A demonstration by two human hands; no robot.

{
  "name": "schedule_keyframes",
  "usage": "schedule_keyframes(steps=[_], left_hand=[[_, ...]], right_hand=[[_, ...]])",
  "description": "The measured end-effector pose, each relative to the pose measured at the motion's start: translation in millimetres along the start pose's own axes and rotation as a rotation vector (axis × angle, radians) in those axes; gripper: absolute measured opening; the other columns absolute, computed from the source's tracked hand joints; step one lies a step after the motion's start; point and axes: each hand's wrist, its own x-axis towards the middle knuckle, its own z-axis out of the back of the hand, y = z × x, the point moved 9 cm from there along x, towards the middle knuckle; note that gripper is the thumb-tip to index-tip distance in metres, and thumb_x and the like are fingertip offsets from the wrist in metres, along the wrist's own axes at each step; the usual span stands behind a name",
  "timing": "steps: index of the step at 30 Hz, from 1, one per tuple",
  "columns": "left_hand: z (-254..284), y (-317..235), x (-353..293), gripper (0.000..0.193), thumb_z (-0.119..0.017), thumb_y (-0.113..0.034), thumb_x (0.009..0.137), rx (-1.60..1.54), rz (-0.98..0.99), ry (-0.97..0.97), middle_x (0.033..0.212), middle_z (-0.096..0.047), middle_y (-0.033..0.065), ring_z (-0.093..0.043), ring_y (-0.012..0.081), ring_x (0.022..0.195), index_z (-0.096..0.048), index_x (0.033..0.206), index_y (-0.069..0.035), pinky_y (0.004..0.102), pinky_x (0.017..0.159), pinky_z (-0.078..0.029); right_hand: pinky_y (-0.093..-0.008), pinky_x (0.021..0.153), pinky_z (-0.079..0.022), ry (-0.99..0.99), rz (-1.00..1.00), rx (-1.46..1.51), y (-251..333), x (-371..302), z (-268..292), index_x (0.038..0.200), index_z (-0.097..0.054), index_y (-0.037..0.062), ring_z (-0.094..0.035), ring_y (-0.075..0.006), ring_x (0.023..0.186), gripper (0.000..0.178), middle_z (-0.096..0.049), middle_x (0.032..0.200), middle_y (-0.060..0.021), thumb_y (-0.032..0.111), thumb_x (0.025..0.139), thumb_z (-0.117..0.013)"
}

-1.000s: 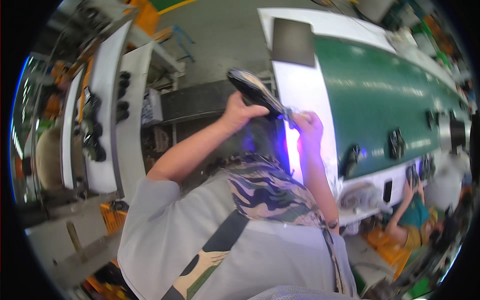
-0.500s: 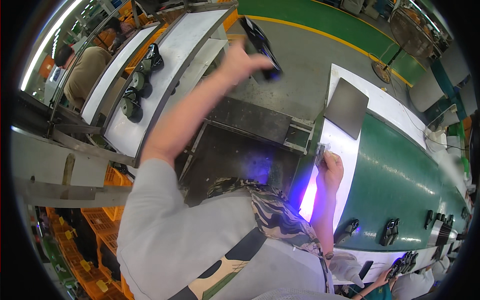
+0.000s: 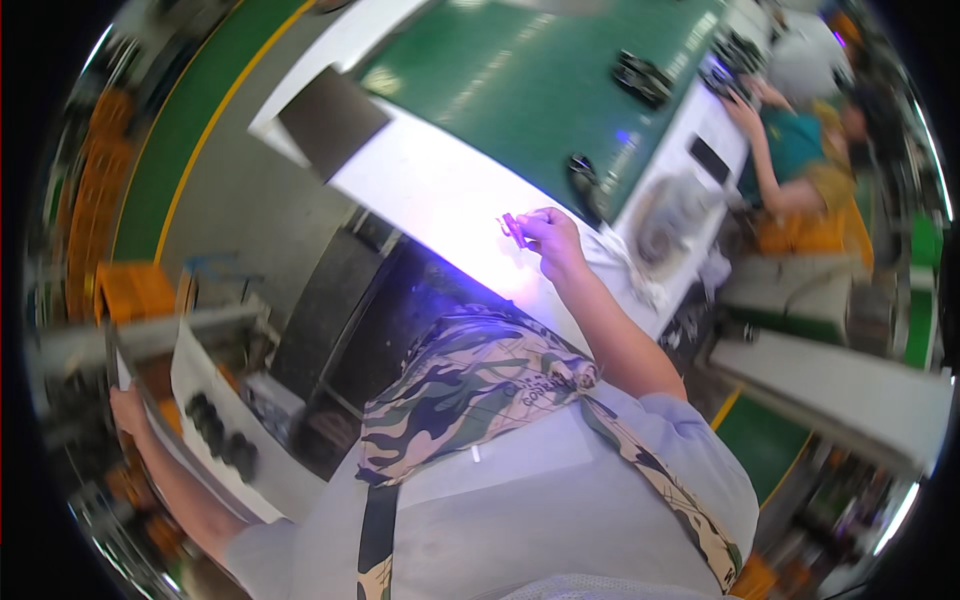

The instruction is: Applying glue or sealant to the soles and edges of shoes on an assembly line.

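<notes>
The right hand (image 3: 545, 235) is observed above the brightly lit part of the white bench (image 3: 425, 185), with the thumb and fingers closed narrowly on a small slim piece (image 3: 514, 231) tinted violet by the light. Its exact kind cannot be told. The left hand (image 3: 127, 410) is found stretched well out to the side, at the edge of the white-topped rack (image 3: 190, 375); whether anything is held there, or how wide its fingers stand, cannot be told from this view. On the inner shelf of the rack a row of dark items (image 3: 222, 438) is noted.

Beyond the right hand, a dark shoe (image 3: 582, 180) is seen near the edge of the green work surface (image 3: 490, 90), with more dark footwear (image 3: 642, 78) farther along.

For good practice, it is judged that the small piece should be pinched lightly and held clear of the bench, so that it is neither dropped nor bent. The left hand's work, lying far out at the rim of sight, should be guided by a glance, and nearby items on the shelf should not be brushed by the forearm
</notes>
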Motion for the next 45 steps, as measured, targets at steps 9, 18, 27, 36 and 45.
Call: schedule_keyframes(steps=[9,18,27,36,45], left_hand=[[-58.6,-613.7,-451.7,0.051,-0.068,-0.032,0.090,-0.999,-0.870,1.171,0.107,-0.069,0.0155,-0.071,0.0247,0.091,-0.059,0.125,0.004,0.0340,0.078,-0.056],[-106.2,-809.5,-747.8,0.068,-0.079,-0.048,0.079,-0.615,-0.749,1.542,0.113,-0.065,0.0173,-0.066,0.0304,0.094,-0.058,0.122,0.000,0.0438,0.083,-0.053],[-143.7,-829.2,-728.2,0.034,-0.072,-0.011,0.079,-0.733,-0.502,1.688,0.104,-0.067,0.0110,-0.066,0.0264,0.094,-0.061,0.110,-0.003,0.0438,0.082,-0.055],[-11.6,-754.3,-706.4,0.054,-0.067,-0.013,0.086,-1.362,-0.733,2.430,0.131,-0.058,0.0170,-0.059,0.0294,0.120,-0.047,0.134,0.003,0.0439,0.107,-0.044],[-46.6,-673.9,-700.2,0.059,-0.072,-0.015,0.083,-1.468,-0.338,2.423,0.129,-0.060,0.0122,-0.057,0.0281,0.121,-0.047,0.135,-0.002,0.0440,0.109,-0.042]], right_hand=[[-0.0251,0.055,-0.039,-0.438,-0.046,0.268,-28.5,-62.7,213.5,0.086,-0.060,0.0133,-0.059,-0.0085,0.064,0.021,-0.065,0.077,0.0022,0.018,0.079,-0.079],[-0.0288,0.057,-0.045,-0.824,0.273,0.004,1.2,-95.4,353.8,0.081,-0.064,0.0019,-0.057,-0.0127,0.063,0.015,-0.064,0.075,-0.0025,0.009,0.075,-0.077],[-0.0455,0.074,-0.042,-0.738,0.567,-0.978,77.2,-52.1,307.8,0.077,-0.065,0.0105,-0.059,-0.0308,0.086,0.008,-0.062,0.082,-0.0077,0.014,0.073,-0.070],[-0.0417,0.076,-0.042,-0.606,0.642,-1.315,78.9,-15.5,279.6,0.076,-0.066,0.0107,-0.058,-0.0276,0.089,0.008,-0.063,0.084,-0.0052,0.006,0.070,-0.067],[-0.0416,0.076,-0.043,-0.513,0.812,-1.395,91.5,-26.7,250.5,0.071,-0.067,0.0102,-0.058,-0.0282,0.087,0.007,-0.064,0.081,-0.0070,0.005,0.070,-0.062]])
